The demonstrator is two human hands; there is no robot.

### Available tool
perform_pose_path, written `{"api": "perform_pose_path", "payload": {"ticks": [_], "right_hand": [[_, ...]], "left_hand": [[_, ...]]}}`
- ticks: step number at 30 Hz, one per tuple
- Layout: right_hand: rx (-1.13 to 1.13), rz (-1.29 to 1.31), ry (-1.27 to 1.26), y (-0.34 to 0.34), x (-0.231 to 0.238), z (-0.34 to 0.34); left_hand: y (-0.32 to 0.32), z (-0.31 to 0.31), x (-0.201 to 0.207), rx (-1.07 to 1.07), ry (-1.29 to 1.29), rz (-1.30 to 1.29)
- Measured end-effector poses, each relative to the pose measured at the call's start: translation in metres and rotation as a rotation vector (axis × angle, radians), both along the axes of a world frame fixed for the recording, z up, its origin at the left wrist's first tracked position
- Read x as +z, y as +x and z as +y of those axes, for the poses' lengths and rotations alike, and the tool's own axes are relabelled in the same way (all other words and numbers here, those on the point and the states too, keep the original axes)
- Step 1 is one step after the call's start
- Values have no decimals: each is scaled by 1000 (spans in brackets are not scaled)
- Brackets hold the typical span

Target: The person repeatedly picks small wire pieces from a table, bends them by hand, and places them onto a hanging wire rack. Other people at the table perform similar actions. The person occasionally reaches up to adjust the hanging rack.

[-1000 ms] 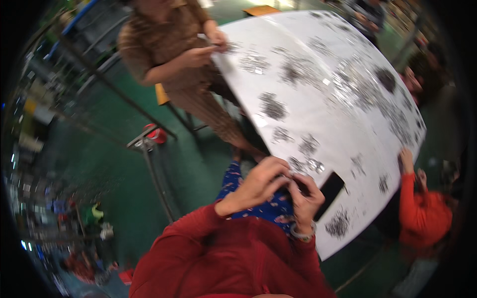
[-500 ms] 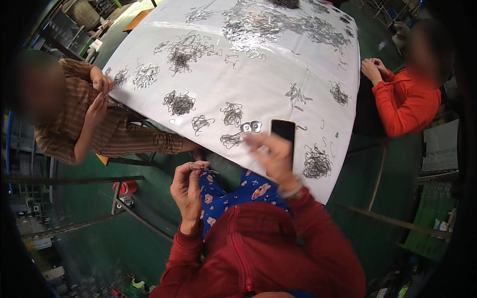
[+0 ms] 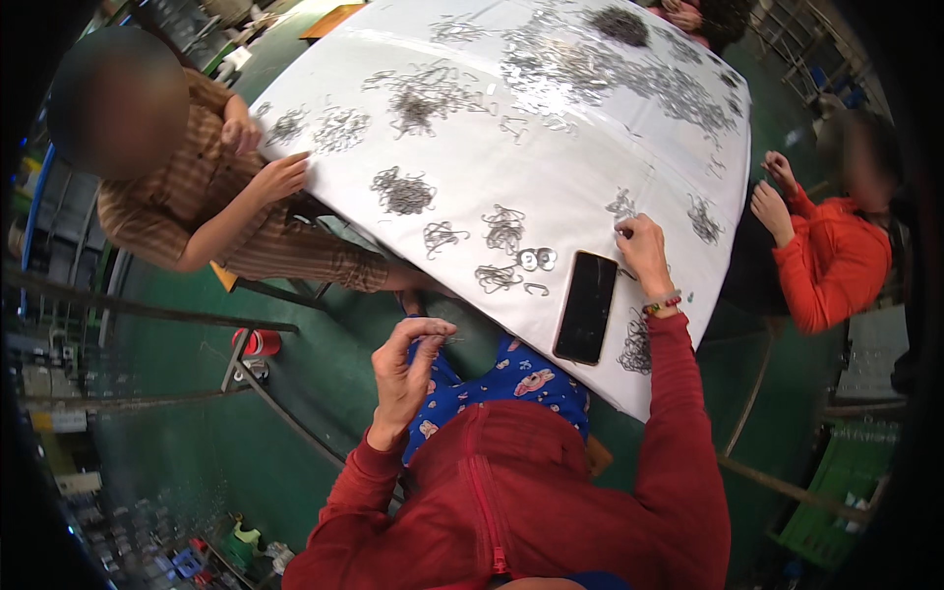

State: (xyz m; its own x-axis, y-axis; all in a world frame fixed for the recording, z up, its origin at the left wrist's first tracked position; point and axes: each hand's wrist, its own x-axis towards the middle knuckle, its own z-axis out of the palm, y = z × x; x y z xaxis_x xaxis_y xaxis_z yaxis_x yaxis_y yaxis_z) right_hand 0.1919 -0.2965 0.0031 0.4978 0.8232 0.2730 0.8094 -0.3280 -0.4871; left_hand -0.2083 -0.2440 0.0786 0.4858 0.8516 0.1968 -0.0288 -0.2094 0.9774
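Head view: black flat phone (image 3: 586, 306) lay on white table sheet (image 3: 590, 138), btwn hands.
R hand (image 3: 644, 251): fingertips pinched grey wire clips (image 3: 621, 206).
L hand (image 3: 408, 369): curled, fingertips pinched; contents can't tell.

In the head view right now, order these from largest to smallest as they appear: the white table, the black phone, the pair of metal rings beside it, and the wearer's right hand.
1. White table
2. Black phone
3. Right hand, looks close to the phone, so this order is unsure
4. Pair of metal rings
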Motion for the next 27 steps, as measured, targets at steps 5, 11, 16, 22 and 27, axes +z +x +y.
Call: {"api": "perform_pose_path", "payload": {"ticks": [5, 11, 16, 22, 27], "right_hand": [[85, 447, 184, -72, 55, 10], [399, 1223, 283, -202, 98, 1], [501, 1043, 263, -233, 106, -7], [406, 976, 286, -239, 92, -3], [447, 853, 298, -237, 78, -1]], "left_hand": [[-4, -1, 3, -34, 116, 58], [2, -6, 1, -15, 94, 107], [1, -9, -3, 26, 75, 131], [2, -8, -11, 32, 147, 172], [4, -5, -15, 31, 105, 271]]}}
